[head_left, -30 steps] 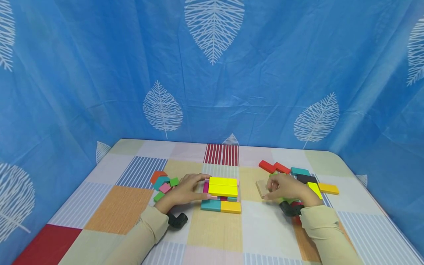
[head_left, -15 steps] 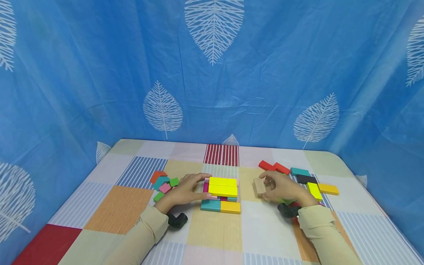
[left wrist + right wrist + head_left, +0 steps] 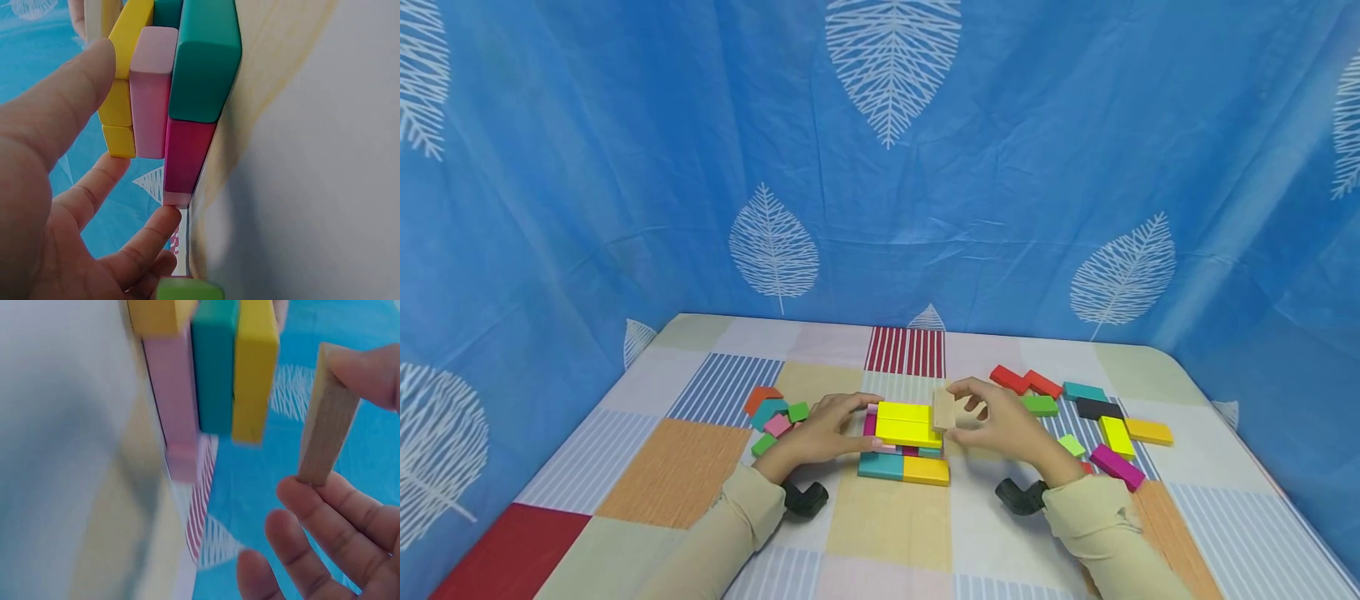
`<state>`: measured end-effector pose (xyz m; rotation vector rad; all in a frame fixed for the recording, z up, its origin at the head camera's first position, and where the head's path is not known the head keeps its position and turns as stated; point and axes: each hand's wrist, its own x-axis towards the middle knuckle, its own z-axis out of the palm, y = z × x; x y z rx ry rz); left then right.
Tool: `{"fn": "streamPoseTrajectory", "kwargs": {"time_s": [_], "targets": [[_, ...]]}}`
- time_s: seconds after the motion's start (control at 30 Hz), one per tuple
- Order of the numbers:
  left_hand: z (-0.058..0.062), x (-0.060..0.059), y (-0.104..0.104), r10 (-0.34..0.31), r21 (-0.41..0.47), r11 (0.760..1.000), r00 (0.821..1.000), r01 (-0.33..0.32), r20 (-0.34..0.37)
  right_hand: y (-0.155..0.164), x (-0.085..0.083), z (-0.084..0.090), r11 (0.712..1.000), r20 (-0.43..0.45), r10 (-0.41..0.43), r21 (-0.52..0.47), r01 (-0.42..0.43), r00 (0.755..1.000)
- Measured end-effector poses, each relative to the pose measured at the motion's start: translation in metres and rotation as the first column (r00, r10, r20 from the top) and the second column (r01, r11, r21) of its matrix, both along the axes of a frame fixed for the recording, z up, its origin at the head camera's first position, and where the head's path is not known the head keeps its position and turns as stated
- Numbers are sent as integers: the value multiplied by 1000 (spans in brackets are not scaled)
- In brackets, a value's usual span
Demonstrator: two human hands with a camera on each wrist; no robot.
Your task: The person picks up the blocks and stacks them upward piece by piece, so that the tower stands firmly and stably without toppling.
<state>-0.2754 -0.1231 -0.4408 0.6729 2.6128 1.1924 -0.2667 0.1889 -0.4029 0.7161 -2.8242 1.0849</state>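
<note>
Blue cloth with white leaf prints is hung behind a table (image 3: 647,467) covered with a checked sheet. Near its middle a low stack of coloured blocks (image 3: 904,442) is already built in several layers, with two yellow blocks (image 3: 907,422) laid on top. The left hand (image 3: 820,432) is rested against the left side of the stack, its fingers nearly straight and touching the block edges. A plain wooden block (image 3: 943,408) is pinched by the right hand (image 3: 1000,425) and is held on edge just beside the right end of the yellow blocks; it is not yet laid down. Many loose blocks (image 3: 1090,417) are left unplaced on the right, and a smaller group (image 3: 771,414) on the left, so the work is judged as partly done.
</note>
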Motion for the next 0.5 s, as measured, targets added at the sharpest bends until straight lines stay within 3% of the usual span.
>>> {"fn": "streamPoseTrajectory", "kwargs": {"time_s": [0.3,0.5], "targets": [[1,-1,-1,-15,-2,1000,1000,15,6,-29,0,-4,995,36,1,95,-4,999],[1,-1,-1,-3,-2,1000,1000,3,21,-41,-2,-3,994,55,15,104,-21,998]]}}
